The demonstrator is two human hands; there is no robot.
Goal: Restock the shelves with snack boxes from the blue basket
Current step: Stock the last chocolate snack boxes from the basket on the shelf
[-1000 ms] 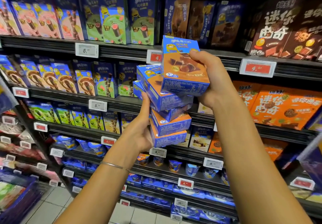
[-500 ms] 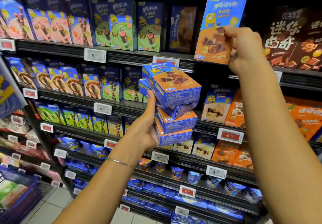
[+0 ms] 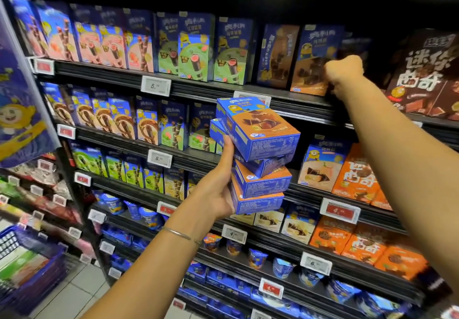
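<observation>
Stack (image 3: 258, 159) of snack boxes sits gripped in the left hand (image 3: 218, 194), held in front of the shelves. Up and right of the stack, the right hand (image 3: 344, 72) curls round the edge of one box (image 3: 310, 67), which stands upright on a shelf (image 3: 298, 105). Basket (image 3: 37, 281) sits far down-left of the stack.

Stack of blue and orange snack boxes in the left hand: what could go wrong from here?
1. The stack of blue and orange snack boxes leans, and its top box sits skewed and overhanging. Only the left hand grips it, from one side, so a box might slide off.
2. The right hand grips a single blue and orange box near the front of the black shelf. Pushed carelessly, it could knock the turned dark-blue box beside it.
</observation>
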